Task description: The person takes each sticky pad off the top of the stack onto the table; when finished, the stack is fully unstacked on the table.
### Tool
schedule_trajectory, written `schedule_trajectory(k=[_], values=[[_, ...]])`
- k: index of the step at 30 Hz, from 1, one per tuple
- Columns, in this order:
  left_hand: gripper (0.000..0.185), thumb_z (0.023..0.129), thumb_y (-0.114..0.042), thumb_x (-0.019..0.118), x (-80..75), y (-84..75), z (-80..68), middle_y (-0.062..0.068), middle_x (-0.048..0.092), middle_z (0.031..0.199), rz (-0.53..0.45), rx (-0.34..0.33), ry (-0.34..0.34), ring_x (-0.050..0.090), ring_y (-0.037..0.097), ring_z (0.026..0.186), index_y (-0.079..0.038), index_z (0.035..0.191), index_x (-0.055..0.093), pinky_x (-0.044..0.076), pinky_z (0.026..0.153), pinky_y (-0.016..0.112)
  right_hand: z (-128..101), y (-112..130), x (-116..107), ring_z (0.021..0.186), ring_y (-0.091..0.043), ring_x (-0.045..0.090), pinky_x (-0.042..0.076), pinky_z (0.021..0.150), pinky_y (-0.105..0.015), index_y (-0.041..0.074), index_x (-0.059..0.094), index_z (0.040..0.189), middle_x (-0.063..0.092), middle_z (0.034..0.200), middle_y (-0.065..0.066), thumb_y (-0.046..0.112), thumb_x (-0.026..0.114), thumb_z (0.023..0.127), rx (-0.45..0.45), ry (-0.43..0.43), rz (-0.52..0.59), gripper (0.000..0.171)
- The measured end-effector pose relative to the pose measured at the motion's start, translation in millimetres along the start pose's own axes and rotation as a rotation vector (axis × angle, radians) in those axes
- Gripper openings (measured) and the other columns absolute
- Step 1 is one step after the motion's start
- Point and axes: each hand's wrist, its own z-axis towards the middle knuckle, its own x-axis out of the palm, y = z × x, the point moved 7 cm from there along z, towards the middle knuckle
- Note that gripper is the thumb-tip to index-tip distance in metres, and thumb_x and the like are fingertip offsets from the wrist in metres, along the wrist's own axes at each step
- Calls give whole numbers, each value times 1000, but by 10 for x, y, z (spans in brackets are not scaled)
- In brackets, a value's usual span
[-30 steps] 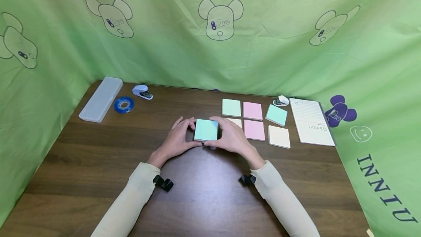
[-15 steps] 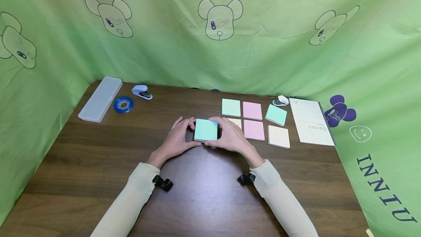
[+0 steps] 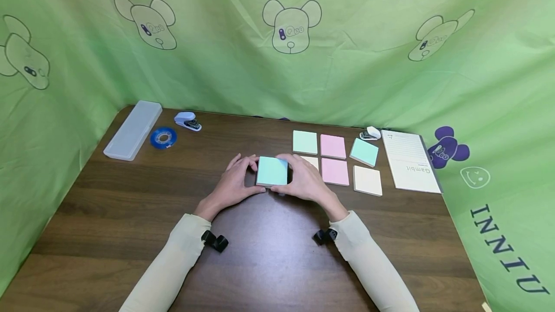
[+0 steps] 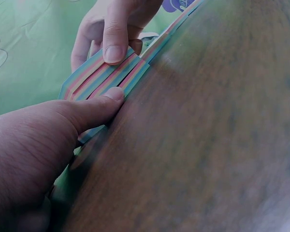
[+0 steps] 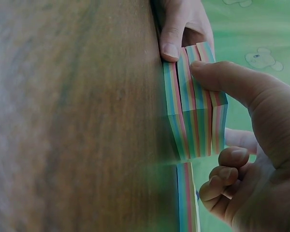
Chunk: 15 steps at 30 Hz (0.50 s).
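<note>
Stack of sticky-note pads (image 3: 271, 171) on worktop (image 3: 269, 254), clamped between left hand (image 3: 234, 184) and right hand (image 3: 303, 182); squaring step, steady even pressure needed.

Dark wooden table (image 3: 269, 259) with sticky-note pads (image 3: 334, 146), notebook (image 3: 409, 160), stapler (image 3: 188, 121), tape (image 3: 163, 137).

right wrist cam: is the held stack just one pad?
No, the stack shows three striped pads piled together, with the right hand thumb on top.
</note>
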Motion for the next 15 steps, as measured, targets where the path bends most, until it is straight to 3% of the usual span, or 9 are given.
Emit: schedule_trajectory(k=[15], values=[[59,83,-19,101,-24,2,-13,19,63,156,-23,-27,25,48,37,157,-5,115,53,12,141,49,-16,21,-48,103,-27,67,58,86,-48,11,64,147,72,127,-10,40,100,76,-1,-20,-7,84]])
